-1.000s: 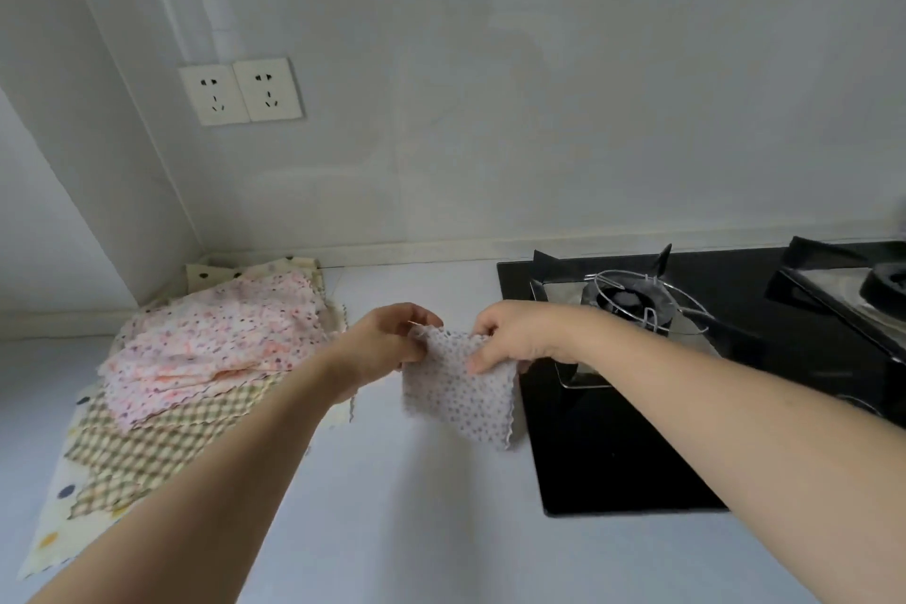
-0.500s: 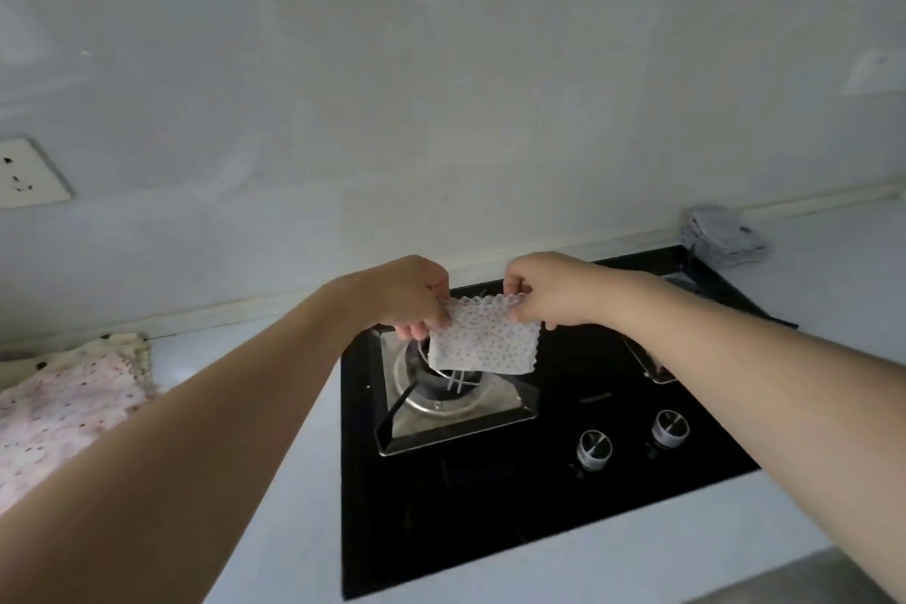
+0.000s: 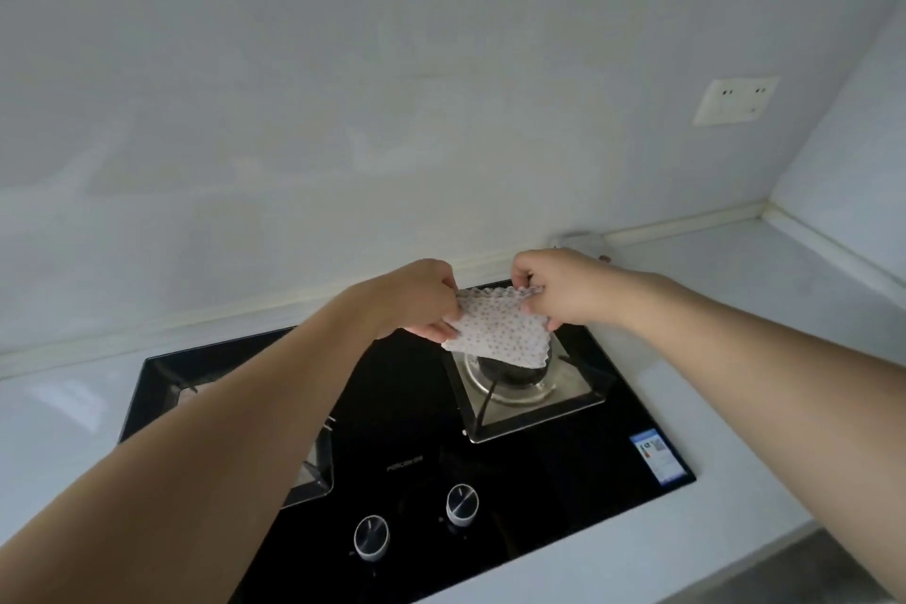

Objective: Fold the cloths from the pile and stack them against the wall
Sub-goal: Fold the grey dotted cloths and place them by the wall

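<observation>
A small folded white cloth with tiny dots [image 3: 500, 329] hangs in the air above the right burner of the stove. My left hand [image 3: 426, 304] pinches its left top corner and my right hand [image 3: 549, 287] pinches its right top corner. Behind my right hand, against the back wall, a bit of a stack of folded cloths [image 3: 578, 241] shows, mostly hidden by the hand. The pile of unfolded cloths is out of view.
A black glass gas stove [image 3: 416, 432] fills the middle of the white counter [image 3: 765, 358], with two burners and two knobs [image 3: 461, 505] at the front. A socket plate [image 3: 735, 101] sits on the back wall at the right. The side wall closes the counter's right corner.
Both hands carried the folded dotted cloth to the right, from beside the pile across the stove to above the right burner. The view turned right; the pile left the frame.
</observation>
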`<action>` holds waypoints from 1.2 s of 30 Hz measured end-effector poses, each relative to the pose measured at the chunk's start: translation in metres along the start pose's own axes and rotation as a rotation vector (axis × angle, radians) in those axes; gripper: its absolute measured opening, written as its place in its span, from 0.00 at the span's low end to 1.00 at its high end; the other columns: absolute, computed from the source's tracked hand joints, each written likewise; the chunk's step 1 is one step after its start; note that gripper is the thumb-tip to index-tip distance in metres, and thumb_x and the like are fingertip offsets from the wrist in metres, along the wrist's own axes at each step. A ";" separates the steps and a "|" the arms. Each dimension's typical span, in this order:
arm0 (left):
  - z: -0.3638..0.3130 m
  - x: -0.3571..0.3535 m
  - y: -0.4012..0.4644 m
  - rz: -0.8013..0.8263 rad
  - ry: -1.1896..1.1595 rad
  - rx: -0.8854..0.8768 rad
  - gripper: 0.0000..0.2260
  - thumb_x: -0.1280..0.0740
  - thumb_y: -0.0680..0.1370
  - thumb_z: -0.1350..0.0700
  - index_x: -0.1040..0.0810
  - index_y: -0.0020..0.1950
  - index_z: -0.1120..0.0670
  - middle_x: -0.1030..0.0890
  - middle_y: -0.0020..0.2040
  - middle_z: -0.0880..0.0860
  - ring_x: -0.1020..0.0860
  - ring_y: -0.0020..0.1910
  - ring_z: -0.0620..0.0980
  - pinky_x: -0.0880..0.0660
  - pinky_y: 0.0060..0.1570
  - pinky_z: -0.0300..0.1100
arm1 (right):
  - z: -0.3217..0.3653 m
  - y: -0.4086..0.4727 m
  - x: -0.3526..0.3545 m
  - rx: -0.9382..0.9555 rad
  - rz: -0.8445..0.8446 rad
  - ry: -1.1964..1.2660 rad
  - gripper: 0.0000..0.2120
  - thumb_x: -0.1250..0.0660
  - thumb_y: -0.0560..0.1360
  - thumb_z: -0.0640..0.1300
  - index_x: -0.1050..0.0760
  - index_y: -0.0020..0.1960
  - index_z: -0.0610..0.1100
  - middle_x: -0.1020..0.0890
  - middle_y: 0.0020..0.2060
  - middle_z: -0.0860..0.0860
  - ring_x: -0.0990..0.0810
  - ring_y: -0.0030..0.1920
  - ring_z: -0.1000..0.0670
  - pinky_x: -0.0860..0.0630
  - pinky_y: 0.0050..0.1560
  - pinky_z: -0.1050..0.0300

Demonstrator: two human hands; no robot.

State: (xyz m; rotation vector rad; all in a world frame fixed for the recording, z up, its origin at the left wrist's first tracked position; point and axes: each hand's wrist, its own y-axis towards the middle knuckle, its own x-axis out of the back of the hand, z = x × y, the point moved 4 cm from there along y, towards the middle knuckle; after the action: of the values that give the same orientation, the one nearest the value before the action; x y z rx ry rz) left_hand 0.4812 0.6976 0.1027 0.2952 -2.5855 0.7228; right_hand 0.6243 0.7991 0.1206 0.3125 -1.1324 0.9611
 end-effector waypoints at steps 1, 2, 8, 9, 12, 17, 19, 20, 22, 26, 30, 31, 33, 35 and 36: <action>-0.007 -0.004 0.015 -0.006 0.001 -0.009 0.08 0.34 0.77 0.67 0.28 0.52 0.56 0.22 0.51 0.57 0.16 0.46 0.50 0.18 0.49 0.44 | -0.012 0.010 0.006 0.001 -0.010 0.000 0.09 0.34 0.78 0.40 0.30 0.46 0.52 0.26 0.46 0.53 0.17 0.42 0.49 0.18 0.49 0.46; -0.013 -0.008 0.031 -0.006 0.000 -0.014 0.08 0.34 0.77 0.67 0.27 0.52 0.57 0.22 0.50 0.56 0.16 0.47 0.50 0.18 0.50 0.45 | -0.025 0.019 0.012 0.000 -0.020 -0.007 0.09 0.33 0.77 0.39 0.30 0.45 0.51 0.26 0.44 0.52 0.18 0.43 0.47 0.19 0.49 0.45; -0.055 -0.046 0.120 0.018 -0.024 -0.011 0.07 0.34 0.77 0.67 0.28 0.48 0.56 0.21 0.52 0.58 0.17 0.49 0.51 0.19 0.51 0.46 | -0.115 0.068 0.044 0.003 -0.057 -0.105 0.09 0.31 0.74 0.39 0.30 0.47 0.49 0.25 0.47 0.51 0.25 0.49 0.49 0.30 0.45 0.58; -0.063 -0.055 0.134 0.013 -0.025 -0.006 0.07 0.34 0.77 0.67 0.28 0.47 0.56 0.21 0.52 0.58 0.17 0.49 0.51 0.19 0.52 0.46 | -0.130 0.074 0.050 0.005 -0.071 -0.094 0.09 0.32 0.74 0.37 0.29 0.46 0.49 0.26 0.45 0.51 0.26 0.48 0.50 0.32 0.41 0.58; -0.090 -0.079 0.173 -0.007 0.024 -0.020 0.06 0.34 0.77 0.66 0.28 0.47 0.56 0.20 0.50 0.59 0.18 0.49 0.52 0.19 0.53 0.48 | -0.182 0.094 0.068 -0.020 -0.116 -0.036 0.09 0.35 0.72 0.33 0.27 0.46 0.46 0.24 0.44 0.50 0.26 0.43 0.50 0.32 0.38 0.59; -0.127 -0.103 0.234 -0.188 0.182 -0.068 0.03 0.36 0.74 0.62 0.26 0.46 0.54 0.22 0.45 0.54 0.23 0.43 0.52 0.27 0.40 0.44 | -0.253 0.144 0.097 0.007 -0.160 0.101 0.13 0.36 0.71 0.32 0.29 0.39 0.51 0.21 0.46 0.51 0.21 0.45 0.49 0.26 0.41 0.56; -0.141 -0.109 0.257 -0.278 0.186 -0.092 0.03 0.37 0.75 0.61 0.27 0.44 0.54 0.21 0.47 0.52 0.24 0.40 0.51 0.29 0.36 0.44 | -0.275 0.161 0.108 0.044 -0.167 0.172 0.14 0.36 0.70 0.31 0.29 0.39 0.50 0.20 0.48 0.49 0.18 0.47 0.49 0.23 0.46 0.53; -0.146 -0.112 0.269 -0.316 0.175 -0.106 0.04 0.38 0.75 0.62 0.28 0.43 0.53 0.21 0.50 0.51 0.23 0.42 0.51 0.27 0.37 0.45 | -0.284 0.170 0.112 0.069 -0.179 0.195 0.14 0.37 0.70 0.30 0.29 0.38 0.50 0.19 0.49 0.48 0.18 0.48 0.49 0.23 0.49 0.51; -0.150 -0.120 0.289 -0.381 0.158 -0.126 0.06 0.40 0.74 0.63 0.28 0.43 0.52 0.20 0.54 0.50 0.20 0.46 0.53 0.22 0.44 0.50 | -0.301 0.186 0.117 0.134 -0.208 0.163 0.16 0.36 0.70 0.30 0.31 0.38 0.51 0.19 0.49 0.48 0.20 0.50 0.48 0.24 0.51 0.50; -0.140 -0.148 0.320 -0.483 0.284 -0.230 0.05 0.38 0.74 0.64 0.27 0.47 0.54 0.20 0.55 0.53 0.22 0.53 0.54 0.24 0.50 0.50 | -0.335 0.208 0.098 0.238 -0.147 -0.035 0.13 0.37 0.70 0.30 0.33 0.41 0.47 0.25 0.46 0.49 0.26 0.46 0.47 0.32 0.40 0.62; -0.113 -0.181 0.342 -0.488 0.365 -0.273 0.08 0.39 0.72 0.65 0.27 0.50 0.57 0.23 0.50 0.54 0.24 0.49 0.56 0.27 0.46 0.50 | -0.360 0.221 0.067 0.378 -0.130 -0.114 0.13 0.38 0.69 0.28 0.35 0.42 0.45 0.27 0.60 0.44 0.29 0.64 0.44 0.31 0.57 0.54; -0.106 -0.187 0.346 -0.483 0.387 -0.272 0.07 0.38 0.72 0.65 0.28 0.49 0.57 0.23 0.52 0.54 0.24 0.51 0.56 0.27 0.47 0.50 | -0.364 0.223 0.059 0.406 -0.118 -0.136 0.13 0.38 0.69 0.28 0.35 0.43 0.45 0.29 0.64 0.44 0.32 0.68 0.45 0.33 0.61 0.56; -0.094 -0.196 0.351 -0.462 0.427 -0.262 0.06 0.36 0.72 0.63 0.30 0.45 0.55 0.24 0.57 0.53 0.26 0.56 0.54 0.27 0.51 0.49 | -0.372 0.227 0.043 0.451 -0.072 -0.166 0.13 0.37 0.71 0.29 0.35 0.45 0.45 0.33 0.69 0.43 0.38 0.73 0.47 0.38 0.65 0.60; -0.085 -0.204 0.353 -0.439 0.454 -0.258 0.05 0.35 0.73 0.60 0.27 0.47 0.55 0.26 0.64 0.51 0.28 0.62 0.53 0.27 0.55 0.46 | -0.382 0.230 0.031 0.458 -0.044 -0.171 0.12 0.37 0.71 0.30 0.35 0.45 0.44 0.36 0.73 0.43 0.42 0.76 0.48 0.37 0.66 0.59; -0.082 -0.207 0.352 -0.445 0.472 -0.261 0.06 0.36 0.72 0.57 0.25 0.48 0.55 0.27 0.67 0.50 0.28 0.64 0.53 0.27 0.58 0.45 | -0.386 0.232 0.027 0.442 -0.032 -0.157 0.11 0.36 0.72 0.31 0.34 0.45 0.44 0.38 0.74 0.44 0.43 0.76 0.49 0.36 0.66 0.57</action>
State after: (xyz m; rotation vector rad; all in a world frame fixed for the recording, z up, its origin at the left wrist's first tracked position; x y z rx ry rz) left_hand 0.5824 1.0555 -0.0859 0.5227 -2.0315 0.2502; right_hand 0.6866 1.1988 -0.0795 0.7719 -1.0440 1.1707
